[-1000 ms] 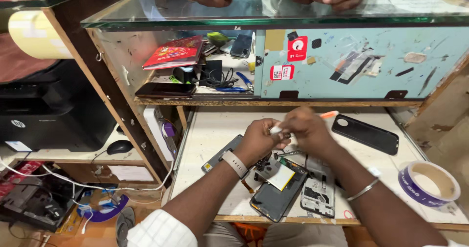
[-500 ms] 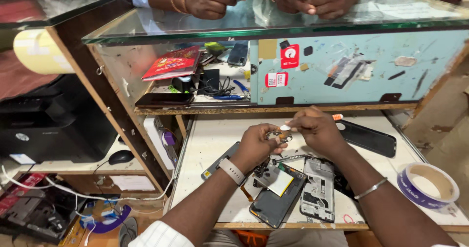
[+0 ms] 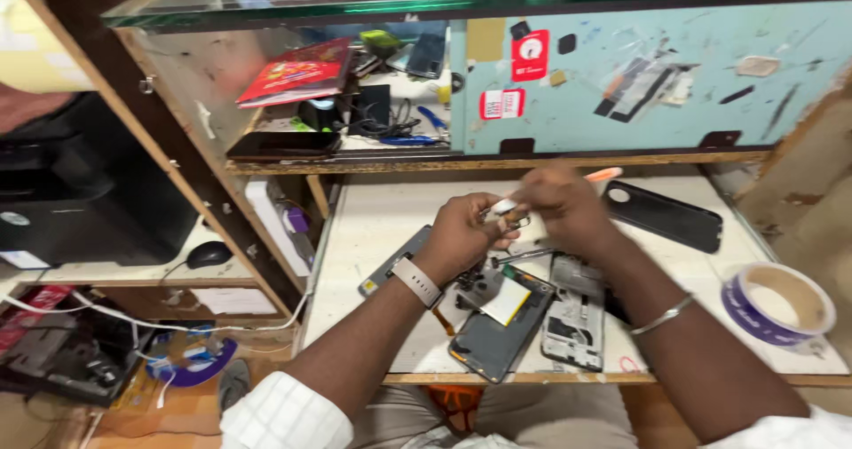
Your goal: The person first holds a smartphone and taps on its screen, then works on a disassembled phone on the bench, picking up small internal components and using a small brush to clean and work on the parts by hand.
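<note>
My left hand (image 3: 463, 231) and my right hand (image 3: 559, 202) meet above a small wooden workbench (image 3: 373, 227), both pinching a tiny white and metal part (image 3: 506, 209) between the fingertips. The right hand also grips an orange-tipped tool (image 3: 605, 175). Beneath the hands lies an opened phone (image 3: 497, 325) with its battery and a white label showing, and beside it a separate inner frame (image 3: 575, 316). A grey phone panel (image 3: 390, 263) lies under my left wrist, which wears a watch.
A black phone back cover (image 3: 667, 216) lies at the right rear, and a roll of blue tape (image 3: 774, 303) sits at the right edge. A shelf behind holds a red booklet (image 3: 297, 72), phones and cables. A black printer (image 3: 84, 200) and mouse (image 3: 209, 254) sit left.
The view has dipped, so the other people's hands on the glass counter have left the frame. My hands have risen slightly and stay joined on the small part.
</note>
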Available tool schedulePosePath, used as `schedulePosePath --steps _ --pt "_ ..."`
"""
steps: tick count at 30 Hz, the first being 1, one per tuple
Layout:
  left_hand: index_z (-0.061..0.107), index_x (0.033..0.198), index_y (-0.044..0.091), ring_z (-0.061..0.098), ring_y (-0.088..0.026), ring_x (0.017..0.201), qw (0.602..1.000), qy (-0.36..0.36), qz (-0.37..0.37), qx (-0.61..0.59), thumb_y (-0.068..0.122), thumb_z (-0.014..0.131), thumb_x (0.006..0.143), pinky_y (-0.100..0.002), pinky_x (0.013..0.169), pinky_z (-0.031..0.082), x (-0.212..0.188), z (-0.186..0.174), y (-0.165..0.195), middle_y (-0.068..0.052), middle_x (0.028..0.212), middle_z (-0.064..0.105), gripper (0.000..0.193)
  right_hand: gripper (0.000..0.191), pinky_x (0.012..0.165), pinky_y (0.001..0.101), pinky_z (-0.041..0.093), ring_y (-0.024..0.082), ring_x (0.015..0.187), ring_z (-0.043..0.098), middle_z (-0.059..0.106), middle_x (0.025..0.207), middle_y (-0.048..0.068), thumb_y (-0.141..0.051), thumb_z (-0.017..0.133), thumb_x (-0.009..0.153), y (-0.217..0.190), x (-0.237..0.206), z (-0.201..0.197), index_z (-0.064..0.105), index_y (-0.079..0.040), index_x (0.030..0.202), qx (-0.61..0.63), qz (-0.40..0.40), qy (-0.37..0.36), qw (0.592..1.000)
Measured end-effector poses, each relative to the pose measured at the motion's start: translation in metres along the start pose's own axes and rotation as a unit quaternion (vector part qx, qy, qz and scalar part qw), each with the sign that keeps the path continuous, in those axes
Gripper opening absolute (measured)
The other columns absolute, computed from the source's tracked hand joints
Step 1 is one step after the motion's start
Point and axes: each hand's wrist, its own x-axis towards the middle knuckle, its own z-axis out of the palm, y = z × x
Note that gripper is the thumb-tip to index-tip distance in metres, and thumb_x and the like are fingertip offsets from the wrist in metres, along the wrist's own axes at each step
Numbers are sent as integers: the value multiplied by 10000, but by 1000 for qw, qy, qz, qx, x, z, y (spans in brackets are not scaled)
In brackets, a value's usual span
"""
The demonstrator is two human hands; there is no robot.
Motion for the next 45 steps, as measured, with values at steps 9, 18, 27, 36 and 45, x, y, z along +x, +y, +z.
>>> schedulePosePath --steps 9,18,27,36,45 --pt "616 1217 -47 749 -173 959 999 0 -15 -37 -24 614 968 -255 754 639 4 2 2 -108 1072 724 250 259 814 356 513 220 936 628 695 950 34 25 758 792 -1 0 -1 769 -132 997 -11 26 -12 1000" --pt "620 1223 -32 755 -177 947 1000 7 -4 -14 6 607 972 -246 730 641 3 3 5 -109 1092 717 254 257 868 389 491 209 884 657 700 915 1 56 738 777 2 0 2 763 -128 955 -8 20 -25 999" --pt "671 1163 -23 744 -122 863 998 43 -6 51 5 641 961 -226 634 579 0 0 9 -77 974 743 206 314 817 371 503 237 944 624 683 945 18 85 699 779 0 0 6 768 -148 978 -6 14 -12 1000" --pt "673 1187 -48 733 -138 859 999 24 6 26 -13 642 967 -229 661 592 3 2 -1 -108 999 737 225 353 810 371 502 241 946 620 680 941 29 94 699 750 10 -3 6 777 -145 997 -23 6 -14 1000" --pt "666 1192 -83 753 -162 873 1000 19 -5 1 41 674 977 -254 693 635 5 4 -1 -145 1000 741 248 254 762 382 513 256 902 637 694 948 45 54 743 796 1 -1 -2 752 -130 972 -28 12 -13 999"
